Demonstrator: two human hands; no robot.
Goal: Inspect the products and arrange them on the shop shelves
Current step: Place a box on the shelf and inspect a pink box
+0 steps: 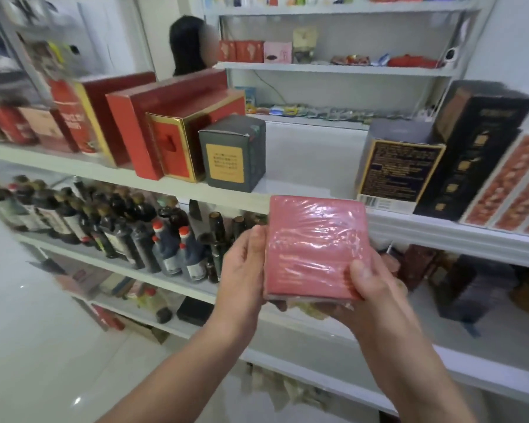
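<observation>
Here the left hand [245,264] and right hand [370,288] grip the plastic-wrapped red packet [315,248] upright between them

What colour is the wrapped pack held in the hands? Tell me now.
The pack is pinkish red under clear shiny film; the head view shows it.

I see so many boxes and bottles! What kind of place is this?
Most likely a small shop: white shelves carry rows of dark bottles and red gift boxes, and the left hand and right hand hold a pink plastic-wrapped box in front of them.
</observation>
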